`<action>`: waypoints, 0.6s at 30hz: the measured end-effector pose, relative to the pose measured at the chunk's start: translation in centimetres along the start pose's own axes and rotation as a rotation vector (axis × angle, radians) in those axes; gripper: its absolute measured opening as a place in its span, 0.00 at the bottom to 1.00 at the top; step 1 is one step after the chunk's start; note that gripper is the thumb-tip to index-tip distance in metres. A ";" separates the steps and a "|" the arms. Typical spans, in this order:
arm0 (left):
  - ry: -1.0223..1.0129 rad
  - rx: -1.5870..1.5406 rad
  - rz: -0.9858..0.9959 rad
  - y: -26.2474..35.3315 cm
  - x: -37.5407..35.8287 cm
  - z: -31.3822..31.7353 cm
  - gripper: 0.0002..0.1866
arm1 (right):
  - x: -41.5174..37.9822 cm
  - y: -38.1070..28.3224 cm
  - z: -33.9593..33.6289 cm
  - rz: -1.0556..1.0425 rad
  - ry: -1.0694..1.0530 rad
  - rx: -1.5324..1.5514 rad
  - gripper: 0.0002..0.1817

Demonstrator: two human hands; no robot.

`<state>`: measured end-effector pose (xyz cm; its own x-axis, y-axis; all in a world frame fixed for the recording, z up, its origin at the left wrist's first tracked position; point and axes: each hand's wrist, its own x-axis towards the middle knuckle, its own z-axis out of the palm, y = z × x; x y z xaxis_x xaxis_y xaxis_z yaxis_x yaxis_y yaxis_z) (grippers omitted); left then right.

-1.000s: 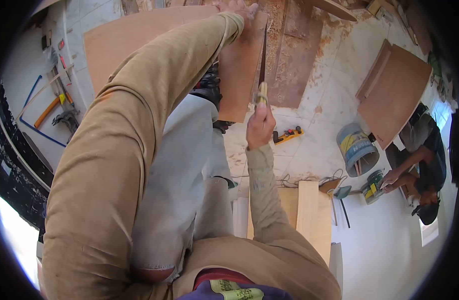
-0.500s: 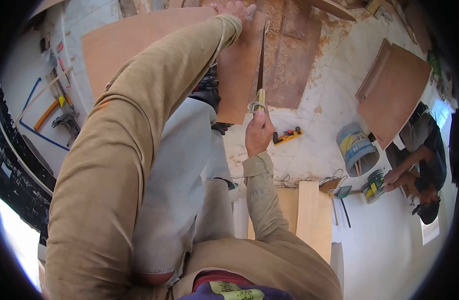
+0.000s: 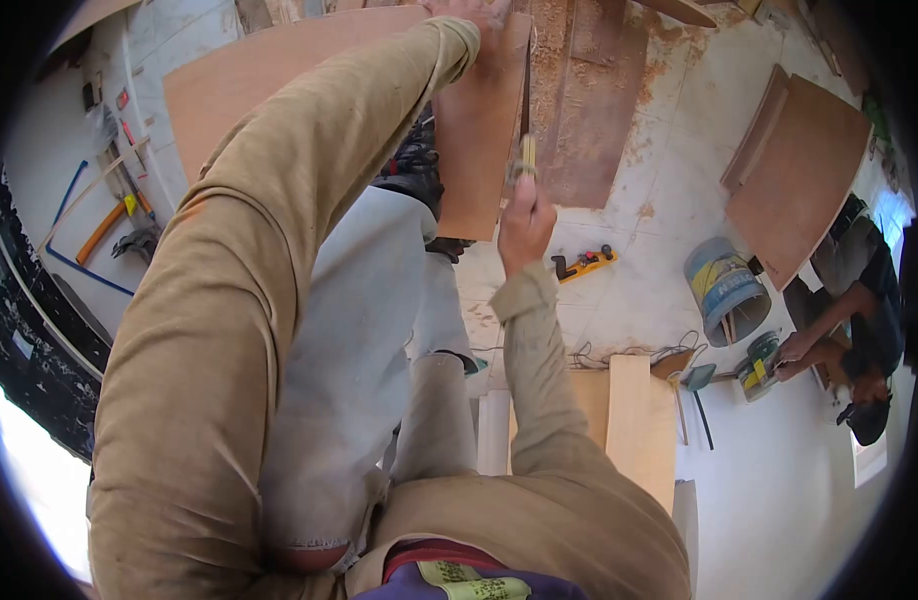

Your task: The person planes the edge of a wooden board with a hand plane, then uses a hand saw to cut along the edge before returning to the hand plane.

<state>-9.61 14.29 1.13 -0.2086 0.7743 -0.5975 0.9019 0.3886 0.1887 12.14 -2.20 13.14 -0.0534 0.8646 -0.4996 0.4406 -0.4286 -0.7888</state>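
Note:
My right hand (image 3: 526, 225) is closed around the pale yellow handle (image 3: 528, 155) of a handsaw. Its narrow dark blade (image 3: 525, 100) runs away from me along the right edge of a reddish-brown wooden board (image 3: 474, 150). At the far end my left hand (image 3: 479, 12) lies flat on the board with its fingers spread, partly cut off by the top of the view. A dark shoe (image 3: 411, 165) shows against the board's left side.
A yellow hand plane (image 3: 587, 264) lies on the tiled floor. Shavings cover brown boards (image 3: 589, 120) ahead. At right are a bucket (image 3: 727, 290), a leaning panel (image 3: 799, 180) and a person (image 3: 859, 310) holding a can (image 3: 759, 367). A claw hammer (image 3: 134, 240) lies left.
My right hand and the saw handle have moved forward, away from my body, along the board's edge. The left hand keeps its place on the board; the view has shifted slightly.

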 end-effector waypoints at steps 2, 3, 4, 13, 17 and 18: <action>-0.140 0.009 -0.044 1.9 -2.7 -4.4 0.31 | 9.0 -0.9 3.2 -0.170 0.104 -0.026 0.22; -0.133 0.021 -0.038 1.8 -2.6 -5.1 0.33 | 12.3 -1.7 4.5 -0.218 0.101 -0.020 0.22; -0.127 0.033 -0.032 1.8 -2.5 -5.9 0.35 | 14.4 -1.6 5.7 -0.226 0.106 0.018 0.22; -0.201 0.004 0.051 1.9 -4.6 -8.4 0.35 | 13.3 -1.5 3.8 0.000 -0.099 0.198 0.22; -0.006 -0.001 0.035 1.2 -3.1 -4.6 0.20 | 1.4 0.5 -0.1 0.032 -0.061 0.162 0.22; 0.016 0.038 0.054 1.4 -3.9 -5.5 0.17 | -2.9 0.3 -1.9 0.188 -0.082 0.205 0.22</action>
<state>-9.56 14.54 8.02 -0.1646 0.8016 -0.5747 0.9258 0.3266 0.1904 14.09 -4.33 15.01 -0.0635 0.7445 -0.6646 0.2598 -0.6306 -0.7313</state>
